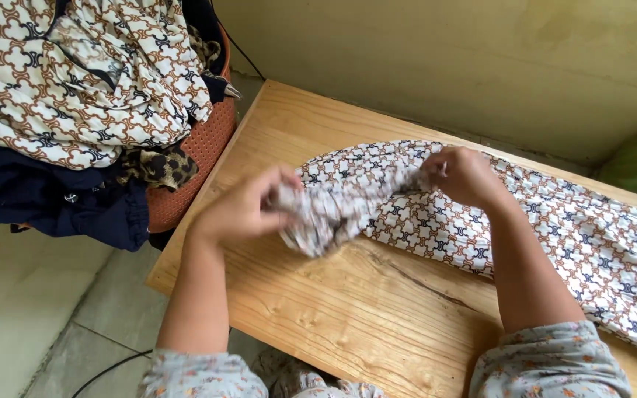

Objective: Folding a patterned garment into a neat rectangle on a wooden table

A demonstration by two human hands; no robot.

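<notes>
Patterned cloth bunched between your hands

Your left hand (241,210) and right hand (462,175) each grip the patterned garment (569,236), white with a brown and navy chain print. Its near end is crumpled between them; the rest lies flat across the wooden table (348,309), stretching right.

My patterned white-and-brown garment (554,228) lies across the table from centre toward four o'clock, its near end bunched up.
</notes>
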